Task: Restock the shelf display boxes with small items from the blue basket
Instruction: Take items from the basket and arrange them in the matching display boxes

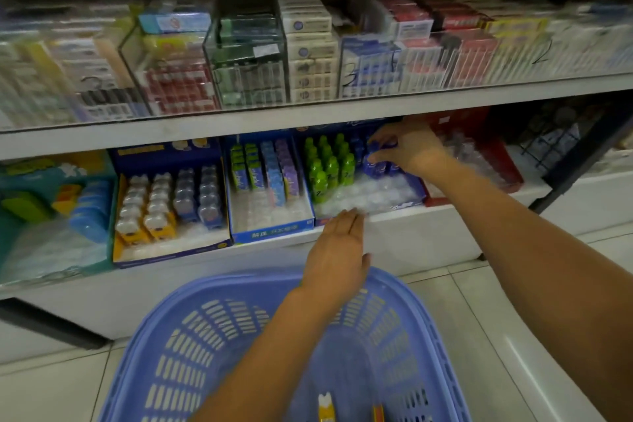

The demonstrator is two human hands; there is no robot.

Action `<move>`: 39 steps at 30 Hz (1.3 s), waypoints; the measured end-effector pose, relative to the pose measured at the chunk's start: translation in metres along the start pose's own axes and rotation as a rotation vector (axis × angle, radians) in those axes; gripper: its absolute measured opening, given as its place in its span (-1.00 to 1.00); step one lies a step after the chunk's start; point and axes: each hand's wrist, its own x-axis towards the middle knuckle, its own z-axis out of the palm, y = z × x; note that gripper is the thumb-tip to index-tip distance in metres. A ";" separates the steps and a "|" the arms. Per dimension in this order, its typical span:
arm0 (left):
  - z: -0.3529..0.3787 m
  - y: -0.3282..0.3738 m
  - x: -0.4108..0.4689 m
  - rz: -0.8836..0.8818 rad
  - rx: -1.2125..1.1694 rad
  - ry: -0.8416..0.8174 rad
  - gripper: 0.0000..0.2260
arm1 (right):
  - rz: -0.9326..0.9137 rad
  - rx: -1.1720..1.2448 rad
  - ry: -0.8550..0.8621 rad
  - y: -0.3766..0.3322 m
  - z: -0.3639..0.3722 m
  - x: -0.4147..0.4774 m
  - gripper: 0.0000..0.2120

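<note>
— What can't you read?
— The packs on the upper shelf (308, 113) are smeared by blur; their labels are illegible.
— And the blue basket (191, 336)?
— The bottom edge cuts it off, along with a yellow item (325, 408) inside.
— The right hand (407, 147)?
— Its fingertips cover whichever blue bottle (371, 164) it pinches.

Head view. The right hand (409, 147) pinches a small blue item (373, 161) among others in a blue display box (409, 200) beside green bottles (327, 161) on the lower shelf (411, 240). The left hand (337, 253), fingers straight, touches the box front above the blue basket (178, 336).
</note>
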 end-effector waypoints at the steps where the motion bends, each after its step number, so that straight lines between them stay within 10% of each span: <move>1: 0.002 -0.003 0.000 0.011 0.003 0.016 -0.40 | -0.001 -0.004 -0.033 0.003 0.001 0.006 -0.68; 17: 0.002 -0.004 -0.004 -0.003 -0.187 0.109 -0.45 | -0.040 -0.398 -0.178 -0.004 0.017 0.018 -0.53; 22: 0.011 -0.016 -0.039 -0.006 -0.362 0.223 -0.65 | -0.101 -0.119 0.090 -0.023 0.025 -0.045 -0.77; 26: 0.060 -0.037 -0.084 -0.229 -0.412 -0.132 -0.75 | -0.076 -0.072 -0.420 -0.043 0.074 -0.121 -0.88; 32: 0.137 -0.076 -0.158 -0.312 -0.156 -0.924 -0.52 | 0.143 -0.427 -1.103 -0.019 0.195 -0.201 -0.52; 39: 0.162 -0.106 -0.177 -0.418 -0.269 -0.890 -0.63 | 0.235 -0.608 -1.240 0.025 0.256 -0.245 -0.80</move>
